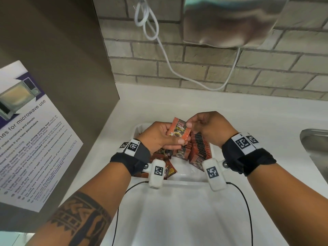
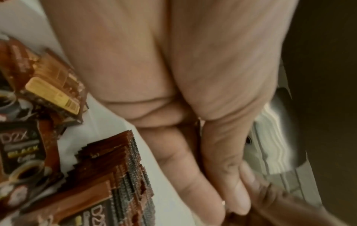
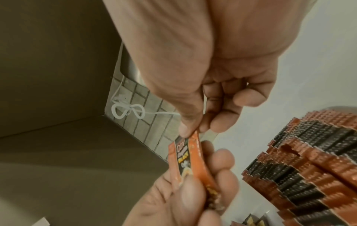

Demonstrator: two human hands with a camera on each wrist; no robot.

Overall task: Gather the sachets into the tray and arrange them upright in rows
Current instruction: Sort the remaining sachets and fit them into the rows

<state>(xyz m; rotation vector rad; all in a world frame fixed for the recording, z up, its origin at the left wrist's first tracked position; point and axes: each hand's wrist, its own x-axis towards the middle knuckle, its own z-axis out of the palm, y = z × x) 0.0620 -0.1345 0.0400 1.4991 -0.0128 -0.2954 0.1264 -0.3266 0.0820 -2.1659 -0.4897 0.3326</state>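
White counter (image 1: 230, 110) — both hands on sachet (image 1: 179, 131)

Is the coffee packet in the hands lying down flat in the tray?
No, both hands hold the sachet up above the tray.

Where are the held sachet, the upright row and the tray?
held sachet (image 1: 179, 131): head view, printed front.
upright row (image 1: 199, 144): head view, top edges.
tray (image 1: 184, 176): head view, bare near floor.
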